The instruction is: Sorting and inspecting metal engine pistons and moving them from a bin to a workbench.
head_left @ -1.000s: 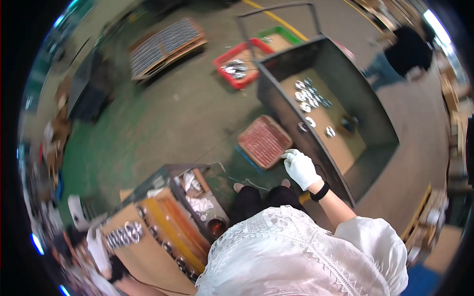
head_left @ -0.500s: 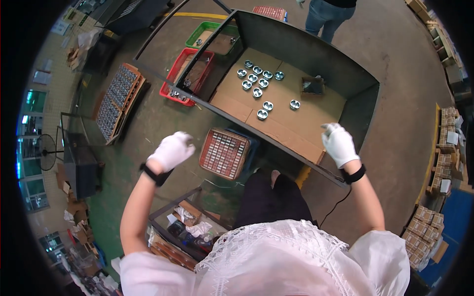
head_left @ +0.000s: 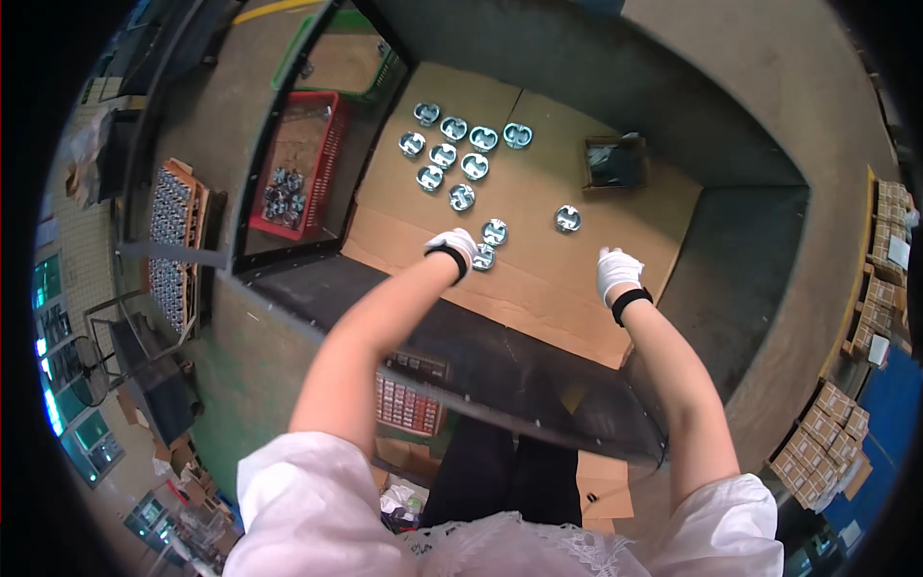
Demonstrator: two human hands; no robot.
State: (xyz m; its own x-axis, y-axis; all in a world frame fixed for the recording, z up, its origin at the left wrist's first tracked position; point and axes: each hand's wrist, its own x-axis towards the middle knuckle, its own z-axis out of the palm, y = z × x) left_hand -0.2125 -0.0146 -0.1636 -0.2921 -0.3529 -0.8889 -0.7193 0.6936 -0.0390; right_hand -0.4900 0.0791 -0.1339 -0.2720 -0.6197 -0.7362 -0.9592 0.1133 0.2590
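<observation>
Several silver pistons point(head_left: 461, 198) stand in a loose group on the cardboard-lined floor point(head_left: 538, 279) of a dark metal bin. Both my hands wear white gloves and black wristbands. My left hand point(head_left: 452, 245) is over the near part of the cardboard, its fingertips against the nearest piston point(head_left: 484, 258). Its fingers are partly hidden, so I cannot see whether they grip. Touching that piston is another piston point(head_left: 494, 232), just behind it. My right hand point(head_left: 617, 272) hovers with loosely bent fingers, holding nothing visible, nearest a lone piston point(head_left: 568, 219).
A small open box point(head_left: 613, 163) with dark contents sits in the bin's far right. Left of the bin are a red crate point(head_left: 336, 144) with metal parts and a green crate point(head_left: 284, 72). The bin's near metal edge point(head_left: 500, 413) crosses before my body. Stacked cartons point(head_left: 822, 447) stand right.
I have leaned in over the bin. My left hand has moved from outside the bin to the nearest piston. My right hand remains above the bin's right part. The pistons keep their arrangement.
</observation>
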